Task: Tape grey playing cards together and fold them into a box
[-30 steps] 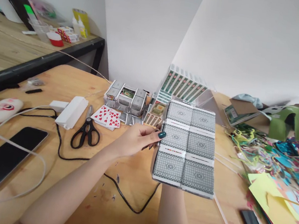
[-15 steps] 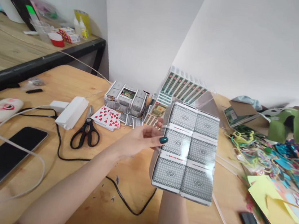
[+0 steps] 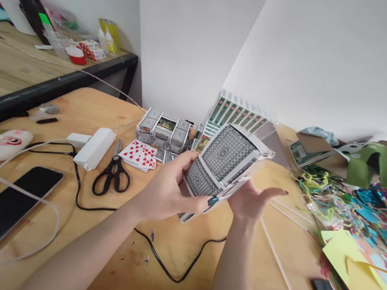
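Observation:
A box covered in grey-patterned playing cards (image 3: pixel 226 153) is held tilted above the middle of the table. My left hand (image 3: pixel 170 187) grips its left side, with the thumb along the near face. On the far right side of the box, my right hand (image 3: pixel 248 201) has its thumb stretched out; its other fingers are partly hidden behind the box, and contact there is hard to make out. Behind stands a similar card-covered structure (image 3: pixel 163 129). Face-up heart playing cards (image 3: pixel 139 154) lie before it. Stacked green-and-white card packs (image 3: pixel 237 105) rise behind the held box.
Black-handled scissors (image 3: pixel 112 175), a white power adapter (image 3: pixel 95 148) and a phone (image 3: pixel 9 207) lie on the left. A black cable (image 3: pixel 164 269) loops across the front. Craft scraps (image 3: pixel 355 207), yellow paper (image 3: pixel 352 261) and thin clear sticks (image 3: pixel 284 271) cover the right.
The card-covered box has turned and tilted, its broad six-card face no longer facing me. My right hand has come into sight beside it, thumb out. My left hand still grips the box.

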Available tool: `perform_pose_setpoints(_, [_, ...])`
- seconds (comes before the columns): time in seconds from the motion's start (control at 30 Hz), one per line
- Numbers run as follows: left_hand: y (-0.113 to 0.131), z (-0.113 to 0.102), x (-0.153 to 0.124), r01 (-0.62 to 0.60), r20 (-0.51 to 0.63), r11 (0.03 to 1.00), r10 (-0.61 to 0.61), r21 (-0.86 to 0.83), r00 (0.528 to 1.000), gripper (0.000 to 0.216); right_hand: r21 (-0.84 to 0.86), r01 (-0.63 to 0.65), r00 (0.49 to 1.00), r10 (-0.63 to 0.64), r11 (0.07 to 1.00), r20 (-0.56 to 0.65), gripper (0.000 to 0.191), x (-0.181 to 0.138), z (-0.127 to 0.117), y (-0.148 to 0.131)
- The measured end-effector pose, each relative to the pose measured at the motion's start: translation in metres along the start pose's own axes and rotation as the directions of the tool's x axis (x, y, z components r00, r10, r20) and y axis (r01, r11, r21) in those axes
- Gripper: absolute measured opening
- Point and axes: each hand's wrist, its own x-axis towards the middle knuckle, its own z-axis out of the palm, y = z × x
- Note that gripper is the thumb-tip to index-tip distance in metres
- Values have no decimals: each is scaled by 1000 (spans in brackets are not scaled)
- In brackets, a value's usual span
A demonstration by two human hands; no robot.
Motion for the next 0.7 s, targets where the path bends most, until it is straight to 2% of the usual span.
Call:
perform_pose_setpoints(0.07, [-2,-1,0,-26,6,993,26,116,1000,52,49,9,998,-12,999,61,68,-1,1,2])
perform_pose_setpoints(0.1, [-4,-1,1,-36,9,982,35,187,999,53,63,23,997,-28,998,68,65,-2,2,3])
perform_pose_setpoints(0.2, [-6,-1,1,-68,7,898,72,435,997,60,44,93,995,-92,995,-29,46,-2,3,7])
perform_pose_setpoints(0.3, [-4,-1,1,-85,10,791,100,606,995,68,23,166,978,-161,986,-133,47,-1,2,7])
perform_pose_setpoints(0.47, [1,2,-2,-105,30,712,117,694,993,76,-9,198,964,-196,980,-178,52,-1,-3,5])
perform_pose_setpoints(0.7, [-6,3,-4,-120,-3,688,175,716,985,62,-81,198,959,-210,977,-189,50,-2,-5,1])
